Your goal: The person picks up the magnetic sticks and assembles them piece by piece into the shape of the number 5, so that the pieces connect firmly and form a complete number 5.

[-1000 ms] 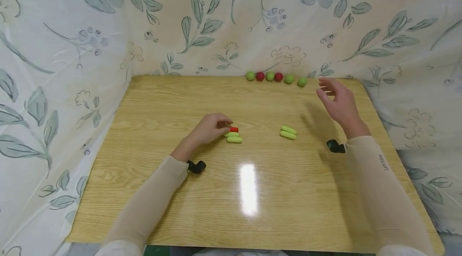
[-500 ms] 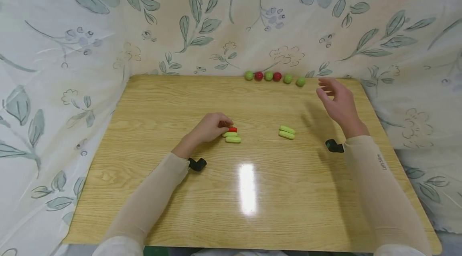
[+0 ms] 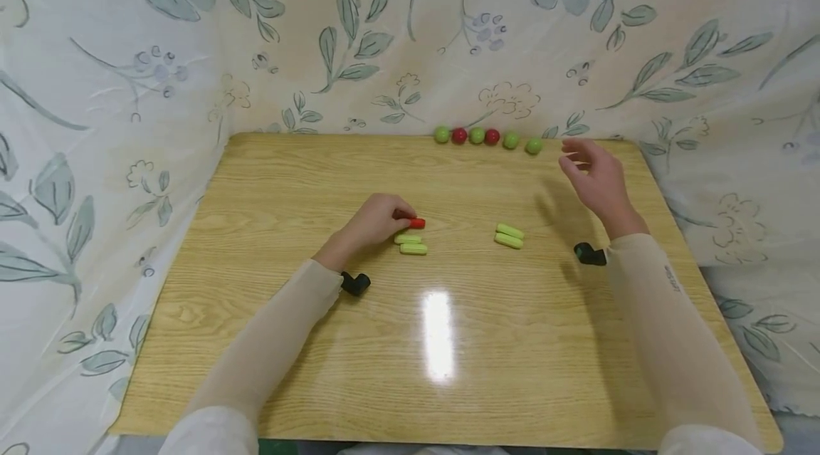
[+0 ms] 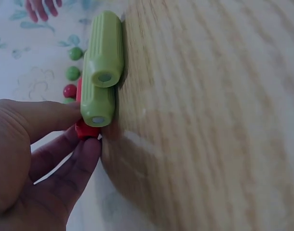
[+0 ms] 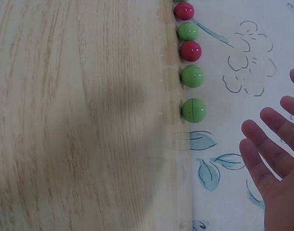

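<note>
My left hand (image 3: 378, 218) pinches a small red rod (image 3: 417, 223) between thumb and fingers; in the left wrist view the red rod (image 4: 87, 130) is partly hidden behind the green ones. Just in front of it lie two light green ridged rods (image 3: 413, 249), side by side, each with a pale round spot on the end that faces the left wrist camera. Off to the right, my right hand (image 3: 598, 181) hovers over the table with fingers relaxed and holds nothing. The row of balls is nearest to it.
Several green and red balls (image 3: 477, 135) line the table's back edge, against the patterned cloth (image 3: 384, 35). Two more green rods (image 3: 509, 236) lie together right of centre on the wooden table (image 3: 269, 177).
The left hand has shifted slightly away from the wearer with the red rod, opening a gap from the green rods. The right hand has barely moved.
</note>
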`<state>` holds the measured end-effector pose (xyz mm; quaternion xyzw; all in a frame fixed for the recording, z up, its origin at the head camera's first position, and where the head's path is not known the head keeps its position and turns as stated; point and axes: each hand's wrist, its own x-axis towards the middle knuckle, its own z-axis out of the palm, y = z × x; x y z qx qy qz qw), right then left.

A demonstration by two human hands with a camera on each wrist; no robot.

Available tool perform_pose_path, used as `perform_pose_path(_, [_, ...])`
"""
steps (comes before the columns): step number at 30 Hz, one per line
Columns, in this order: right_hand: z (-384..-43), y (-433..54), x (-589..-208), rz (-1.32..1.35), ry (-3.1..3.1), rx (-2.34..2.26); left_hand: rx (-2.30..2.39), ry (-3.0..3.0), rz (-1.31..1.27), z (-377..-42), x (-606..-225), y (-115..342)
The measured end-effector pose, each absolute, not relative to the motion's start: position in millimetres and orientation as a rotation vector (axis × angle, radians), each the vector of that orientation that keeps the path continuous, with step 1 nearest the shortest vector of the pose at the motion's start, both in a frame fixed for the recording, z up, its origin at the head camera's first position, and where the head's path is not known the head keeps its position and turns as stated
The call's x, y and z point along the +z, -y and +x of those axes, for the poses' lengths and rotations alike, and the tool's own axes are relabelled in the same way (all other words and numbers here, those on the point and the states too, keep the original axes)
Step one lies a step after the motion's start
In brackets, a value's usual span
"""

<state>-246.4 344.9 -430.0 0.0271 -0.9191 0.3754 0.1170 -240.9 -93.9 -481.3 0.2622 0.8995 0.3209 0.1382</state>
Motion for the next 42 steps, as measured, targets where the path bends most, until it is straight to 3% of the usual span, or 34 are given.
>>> perform_pose_path(42, [-320.9,-354.5,-461.6,-0.162,2.868,1.254,0.966,-2.596,0.677,-264.6,-482.6,61.5])
